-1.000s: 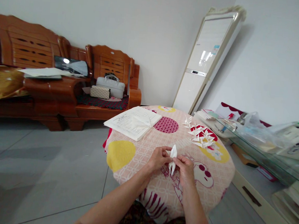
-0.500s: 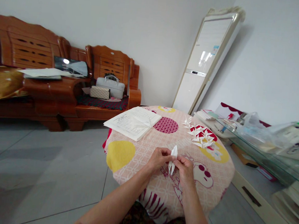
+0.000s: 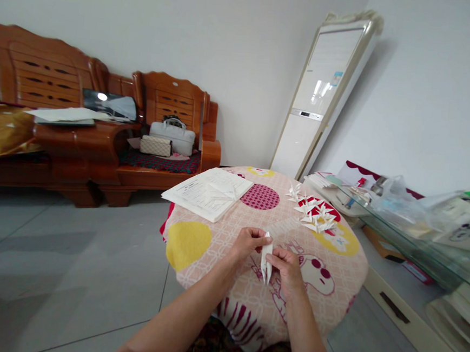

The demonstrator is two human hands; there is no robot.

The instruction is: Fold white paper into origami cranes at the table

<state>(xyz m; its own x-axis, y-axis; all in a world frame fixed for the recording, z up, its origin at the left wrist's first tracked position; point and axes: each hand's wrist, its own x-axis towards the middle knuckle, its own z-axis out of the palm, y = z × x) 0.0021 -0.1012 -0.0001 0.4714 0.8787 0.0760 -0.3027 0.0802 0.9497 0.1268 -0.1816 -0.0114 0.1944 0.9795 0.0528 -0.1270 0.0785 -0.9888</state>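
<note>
Head view looks down on my two hands meeting over the near edge of the table (image 3: 345, 271). Between them I hold a folded paper (image 3: 266, 257), a slim white strip with crisp creases. Its long axis runs almost straight away from me. The blunt upper end points toward the far edge of the table, and the lower end tapers into two thin points aimed back at the near edge.

My left hand (image 3: 248, 242) is closed on the upper end, thumb and forefinger pinched together on the paper. My right hand (image 3: 287, 267) is clamped on the middle from the other side, with the thumb laid along the fold. The paper seems to hang just above the cloth, though from this angle I cannot be sure it is clear of it.

The tablecloth (image 3: 212, 261) is soft woven fabric in pale pink, printed with yellow and dotted red circles and a cartoon figure, and it drapes over the rounded edge.

Near the far left edge lies an open booklet (image 3: 209, 192), flat, with printed white pages. Toward the far right edge sits a cluster of paper cranes (image 3: 315, 212), small, white and spiky, touching one another and well apart from my hands.
</note>
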